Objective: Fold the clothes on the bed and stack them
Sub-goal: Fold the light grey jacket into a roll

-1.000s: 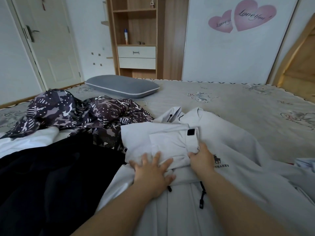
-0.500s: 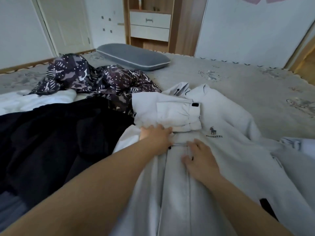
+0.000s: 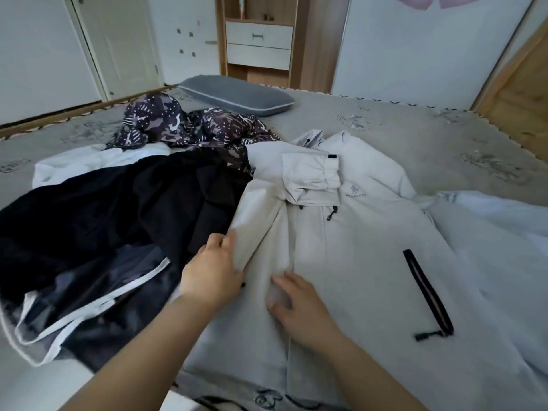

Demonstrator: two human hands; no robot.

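My left grip now pinches the white jacket's folded left edge, having slid down from the tucked sleeve; my right grip presses flat, fingers spread. The jacket lies on the bed, so the side fold looks next.

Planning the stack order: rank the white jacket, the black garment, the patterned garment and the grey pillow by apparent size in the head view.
1. White jacket
2. Black garment, close behind, though bunched
3. Patterned garment and grey pillow: look alike, both lie farther away, so unranked.
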